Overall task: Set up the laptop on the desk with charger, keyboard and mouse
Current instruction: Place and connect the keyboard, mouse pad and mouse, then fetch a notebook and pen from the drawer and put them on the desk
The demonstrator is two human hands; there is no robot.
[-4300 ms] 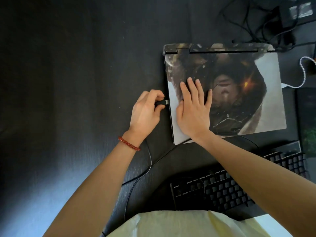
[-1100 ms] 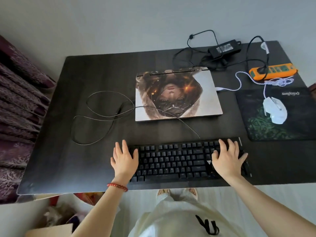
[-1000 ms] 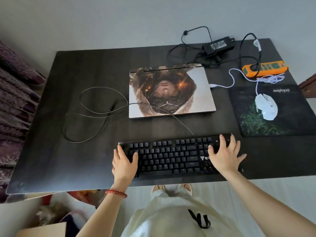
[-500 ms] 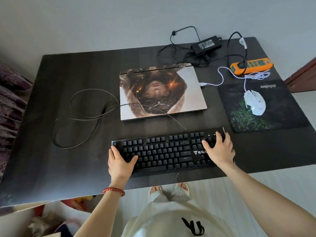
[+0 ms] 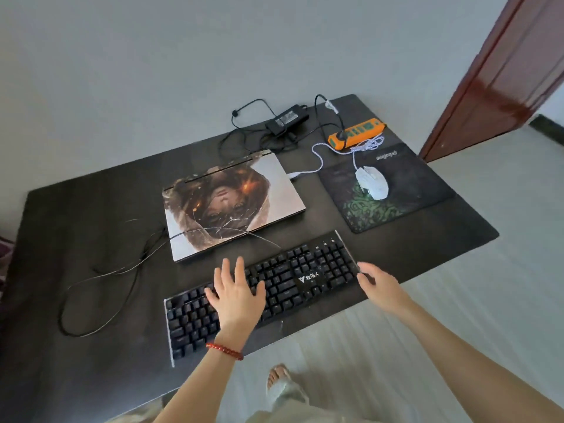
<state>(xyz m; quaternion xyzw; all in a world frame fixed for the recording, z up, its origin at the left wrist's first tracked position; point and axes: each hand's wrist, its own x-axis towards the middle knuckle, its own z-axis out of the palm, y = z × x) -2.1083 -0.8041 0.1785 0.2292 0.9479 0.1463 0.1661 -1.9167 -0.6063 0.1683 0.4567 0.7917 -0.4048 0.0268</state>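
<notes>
A dark bench (image 5: 76, 239) is seen from above and slightly to one side. A black keyboard (image 5: 293, 279) lies near the front edge, angled so its right end sits farther from the viewer. The left hand (image 5: 236, 296) is spread over the left half of the keys, fingers straight and apart, holding nothing; whether it presses the keys or sits just above them cannot be told. A red bead bracelet (image 5: 224, 351) circles that wrist. The right hand (image 5: 377, 286) is at the keyboard's right end, fingers (image 5: 364, 268) loosely extended beside the edge, gripping nothing; the hand is slightly blurred.

Behind the keyboard lies a closed laptop (image 5: 232, 203), its lid covered by a printed portrait. A thin dark cable (image 5: 100, 276) loops across the bench to the left and crosses the lid's front corner toward the keyboard. To the right, a white mouse (image 5: 372, 182) rests on a dark mouse pad (image 5: 409, 190) with a green pattern; its white braided cord (image 5: 317, 154) runs to the laptop's right side. At the far edge sit a black charger brick (image 5: 287, 120) with tangled black leads and an orange power strip (image 5: 355, 132). A dark red door (image 5: 500, 71) stands at the upper right.
</notes>
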